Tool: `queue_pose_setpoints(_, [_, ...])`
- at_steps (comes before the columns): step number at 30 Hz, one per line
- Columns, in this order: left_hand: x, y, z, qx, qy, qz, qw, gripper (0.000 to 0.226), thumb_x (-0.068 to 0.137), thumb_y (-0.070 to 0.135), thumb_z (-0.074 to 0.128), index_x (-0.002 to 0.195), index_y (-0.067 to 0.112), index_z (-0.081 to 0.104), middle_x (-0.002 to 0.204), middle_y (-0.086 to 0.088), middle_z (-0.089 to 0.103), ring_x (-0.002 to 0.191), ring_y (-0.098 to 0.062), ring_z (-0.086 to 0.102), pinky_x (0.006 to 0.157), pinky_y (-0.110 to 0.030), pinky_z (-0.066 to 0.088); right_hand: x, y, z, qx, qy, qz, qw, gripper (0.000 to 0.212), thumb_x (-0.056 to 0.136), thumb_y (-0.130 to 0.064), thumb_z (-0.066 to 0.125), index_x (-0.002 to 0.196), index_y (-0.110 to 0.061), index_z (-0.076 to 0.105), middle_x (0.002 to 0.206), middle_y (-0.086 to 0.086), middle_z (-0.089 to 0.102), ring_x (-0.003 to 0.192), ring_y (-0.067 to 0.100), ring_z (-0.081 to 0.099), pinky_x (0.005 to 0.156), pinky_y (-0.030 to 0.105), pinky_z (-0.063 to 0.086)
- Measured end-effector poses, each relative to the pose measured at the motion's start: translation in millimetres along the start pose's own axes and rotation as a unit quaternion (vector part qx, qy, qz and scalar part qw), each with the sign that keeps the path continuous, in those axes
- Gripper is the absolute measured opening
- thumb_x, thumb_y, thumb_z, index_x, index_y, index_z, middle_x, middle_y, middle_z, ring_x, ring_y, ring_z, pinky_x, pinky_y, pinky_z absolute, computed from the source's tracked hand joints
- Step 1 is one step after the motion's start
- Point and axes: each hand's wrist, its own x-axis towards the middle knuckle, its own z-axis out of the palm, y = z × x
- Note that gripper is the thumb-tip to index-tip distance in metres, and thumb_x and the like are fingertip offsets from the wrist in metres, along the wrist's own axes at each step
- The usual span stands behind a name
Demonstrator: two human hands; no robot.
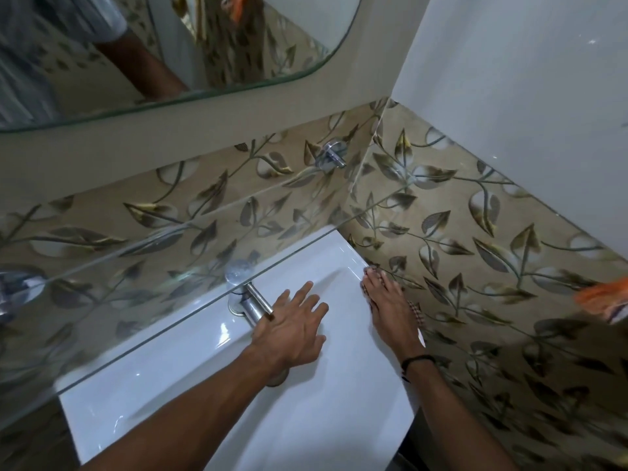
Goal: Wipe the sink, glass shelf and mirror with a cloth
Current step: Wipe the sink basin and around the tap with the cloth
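A: Nearest first: where is the cloth on the sink (pixel 306 419)?

B: Under the right hand (pixel 387 307), on the sink's right edge, hard against the tiled wall (pixel 475 249). The fingers lie straight and pressed together, flat on top of the checked cloth (pixel 415 312). Only a strip of it shows, beside the palm and at the fingertips.

A: So the rim is the step in hand. How should it be done well?

B: I'd run that flat hand the whole length of the right edge, near corner to far corner. The cloth should be worked into the seam where rim meets wall. A flat hand spreads the pressure. So little cloth shows that it may be bunched, though, and opening it out would cover more.

A: And the left hand (pixel 292 328)?

B: It's spread, fingers straight and apart, holding nothing, over the basin just beside the tap (pixel 253 304). Whether the palm rests on the porcelain I can't tell from this angle. It's fine as a brace, but it sits where the cloth will be needed, around the tap's base.

A: Farther back?

B: The glass shelf (pixel 153 273) hangs above the sink's back edge, with the mirror (pixel 170 45) on the wall above it. Going by the task, both are yet to come. Mind the knuckles under the shelf's front edge when reaching the sink's far corner.
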Motion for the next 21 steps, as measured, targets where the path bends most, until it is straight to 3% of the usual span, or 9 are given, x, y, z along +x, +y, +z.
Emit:
queue_pose_setpoints(3, [-0.3, 0.9, -0.2, 0.004, 0.005, 0.005, 1.000, 0.056, 0.099, 0.047, 0.045, 0.148, 0.020, 0.038, 0.159, -0.004, 0.035, 0.158, -0.025, 0.004, 0.125, -0.049, 0.014, 38.6, -15.6, -1.1, 0.019, -0.037, -0.025, 0.999, 0.050, 0.107, -0.011, 0.038, 0.156, -0.021, 0.033, 0.165, -0.007, 0.023, 0.154, 0.017, 0.014, 0.122, 0.034, 0.004])
queue_pose_setpoints(5, [-0.8, 1.1, 0.1, 0.000, 0.007, 0.002, 1.000, 0.056, 0.099, 0.046, 0.045, 0.148, 0.019, 0.038, 0.159, -0.004, 0.035, 0.158, -0.025, 0.005, 0.126, -0.048, 0.014, 50.1, -19.5, -0.7, 0.036, -0.047, -0.027, 0.998, 0.049, 0.108, -0.013, 0.037, 0.156, -0.021, 0.033, 0.164, -0.007, 0.024, 0.154, 0.016, 0.013, 0.123, 0.036, 0.005])
queue_pose_setpoints(10, [-1.2, 0.4, 0.7, -0.021, 0.030, -0.003, 0.999, 0.052, 0.099, 0.041, 0.044, 0.146, 0.018, 0.039, 0.157, -0.005, 0.037, 0.158, -0.025, 0.004, 0.127, -0.046, 0.012, 8.1, -0.4, -4.5, 0.056, -0.013, -0.012, 0.998, 0.051, 0.103, -0.027, 0.027, 0.148, -0.017, 0.049, 0.155, -0.003, 0.045, 0.146, 0.018, 0.035, 0.121, 0.027, 0.012])
queue_pose_setpoints(13, [-0.1, -0.4, 3.8, -0.022, 0.033, -0.005, 0.999, 0.050, 0.098, 0.040, 0.043, 0.144, 0.018, 0.040, 0.154, -0.006, 0.038, 0.158, -0.025, 0.004, 0.126, -0.047, 0.013, -17.5, 18.3, -6.6, 0.064, -0.005, -0.012, 0.998, 0.049, 0.101, -0.022, 0.031, 0.142, -0.016, 0.056, 0.150, -0.003, 0.051, 0.142, 0.020, 0.043, 0.120, 0.021, 0.013])
queue_pose_setpoints(17, [1.0, -0.7, 5.7, -0.015, 0.027, -0.001, 1.000, 0.052, 0.097, 0.040, 0.045, 0.143, 0.017, 0.040, 0.154, -0.007, 0.038, 0.157, -0.027, 0.006, 0.125, -0.049, 0.015, 0.1, 23.9, -3.1, 0.057, -0.023, -0.035, 0.997, 0.048, 0.101, -0.017, 0.036, 0.147, -0.020, 0.050, 0.155, -0.006, 0.045, 0.147, 0.016, 0.034, 0.121, 0.037, 0.026])
queue_pose_setpoints(21, [-0.7, 0.2, 4.0, -0.012, 0.024, -0.003, 1.000, 0.052, 0.097, 0.040, 0.046, 0.144, 0.017, 0.040, 0.156, -0.007, 0.037, 0.157, -0.026, 0.005, 0.123, -0.050, 0.017, 65.8, -2.2, 7.3, 0.046, -0.049, -0.059, 0.996, 0.046, 0.106, -0.016, 0.040, 0.152, -0.021, 0.042, 0.159, -0.004, 0.039, 0.151, 0.016, 0.025, 0.122, 0.043, 0.023])
